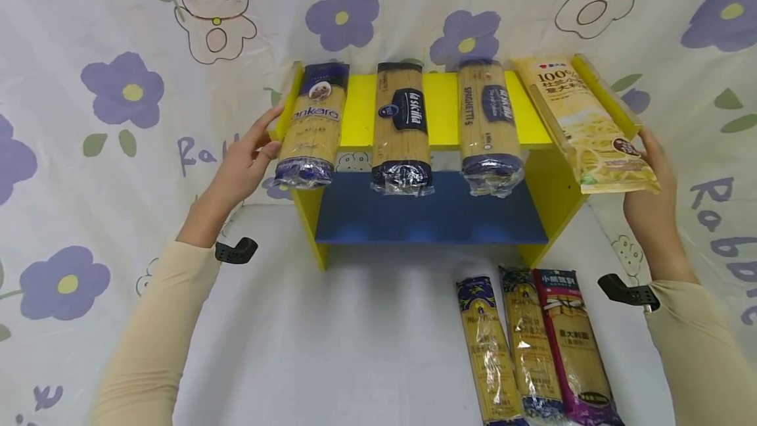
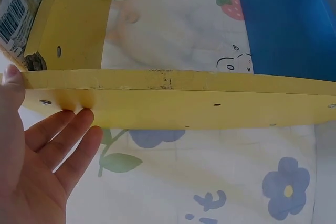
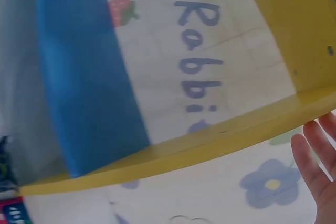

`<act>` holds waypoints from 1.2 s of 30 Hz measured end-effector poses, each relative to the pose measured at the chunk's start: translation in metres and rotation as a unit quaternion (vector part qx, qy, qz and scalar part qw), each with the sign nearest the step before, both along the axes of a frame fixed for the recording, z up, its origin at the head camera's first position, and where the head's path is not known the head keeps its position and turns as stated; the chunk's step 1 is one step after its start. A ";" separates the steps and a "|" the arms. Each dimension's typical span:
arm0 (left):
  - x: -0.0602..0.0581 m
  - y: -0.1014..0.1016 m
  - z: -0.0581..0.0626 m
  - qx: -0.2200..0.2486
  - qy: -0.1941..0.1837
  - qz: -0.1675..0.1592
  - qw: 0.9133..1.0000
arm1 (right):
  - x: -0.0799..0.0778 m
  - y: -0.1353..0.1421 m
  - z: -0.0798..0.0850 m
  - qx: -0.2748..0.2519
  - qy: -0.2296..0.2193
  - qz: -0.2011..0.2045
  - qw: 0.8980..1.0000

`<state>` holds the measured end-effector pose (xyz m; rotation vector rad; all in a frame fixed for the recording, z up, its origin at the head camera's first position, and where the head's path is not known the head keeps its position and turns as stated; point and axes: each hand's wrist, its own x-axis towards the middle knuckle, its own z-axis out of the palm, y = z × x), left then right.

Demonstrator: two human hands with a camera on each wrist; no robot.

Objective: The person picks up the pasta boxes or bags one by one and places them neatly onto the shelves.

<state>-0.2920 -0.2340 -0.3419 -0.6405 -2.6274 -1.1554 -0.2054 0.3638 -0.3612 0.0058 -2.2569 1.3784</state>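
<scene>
A small yellow shelf rack (image 1: 359, 110) with a blue lower board (image 1: 432, 212) stands against the patterned cloth. On its top lie an Ankara spaghetti pack (image 1: 316, 123), a La Sicilia pack (image 1: 401, 127), another La Sicilia pack (image 1: 489, 125) and a yellow pasta bag (image 1: 582, 120) at the right end. My left hand (image 1: 242, 160) touches the left side panel (image 2: 173, 106), its fingers against the outer face and the thumb by the front edge. My right hand (image 1: 656, 192) is at the right side panel (image 3: 220, 142), fingers extended beside its outer face; the bag partly hides it.
Three more pasta packs lie on the white surface at the front right: a blue-and-gold pack (image 1: 489, 354), a similar pack (image 1: 532, 347) and a red-and-purple pack (image 1: 576, 347). White cloth (image 1: 136, 196) with flowers and rabbits hangs behind and at the sides.
</scene>
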 end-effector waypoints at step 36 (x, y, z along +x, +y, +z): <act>0.001 0.001 0.001 0.010 -0.008 0.010 1.000 | 0.145 -0.080 -0.245 0.347 -0.278 0.186 0.876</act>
